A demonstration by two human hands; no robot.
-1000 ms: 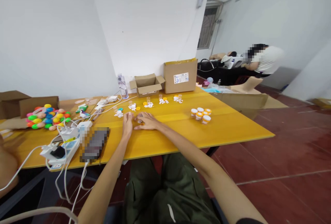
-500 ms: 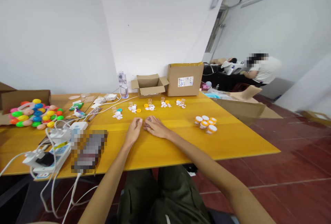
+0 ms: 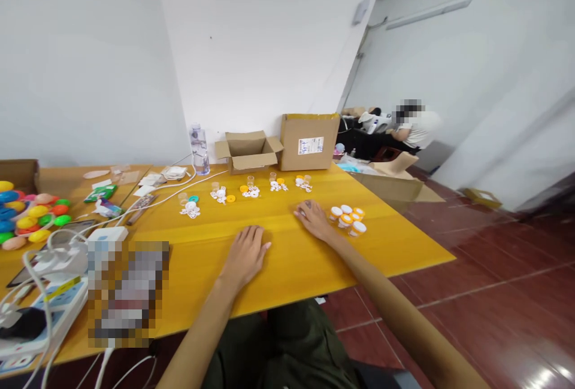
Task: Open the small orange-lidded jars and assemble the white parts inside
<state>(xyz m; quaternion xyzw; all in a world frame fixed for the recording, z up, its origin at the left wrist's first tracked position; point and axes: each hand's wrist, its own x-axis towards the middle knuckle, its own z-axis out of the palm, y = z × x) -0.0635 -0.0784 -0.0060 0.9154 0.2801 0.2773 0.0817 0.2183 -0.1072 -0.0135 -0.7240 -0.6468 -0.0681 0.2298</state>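
Note:
My left hand (image 3: 245,252) rests palm down on the yellow wooden table (image 3: 278,251), fingers loosely stretched and thumb apart, holding nothing. Over the table to its right is my right hand (image 3: 313,219), its fingers spread and slightly bent, with nothing visible in them. Just right of it stands a cluster of small clear jars (image 3: 345,219) with white and orange lids. Beyond both hands runs a row of small piles of white pieces (image 3: 190,210), each with a clear cup; an orange lid (image 3: 230,198) and a teal lid (image 3: 193,198) lie among them.
An open cardboard box (image 3: 252,161) and a closed carton (image 3: 309,142) stand against the wall beside a water bottle (image 3: 199,151). On the left are colourful balls (image 3: 31,215), a power strip (image 3: 67,311) with cables, and a pixelated phone (image 3: 130,293). A person (image 3: 417,128) sits far right.
My hands, close together before, have parted: the right moved right toward the jars, the left came nearer and flattened. The view has shifted to the right.

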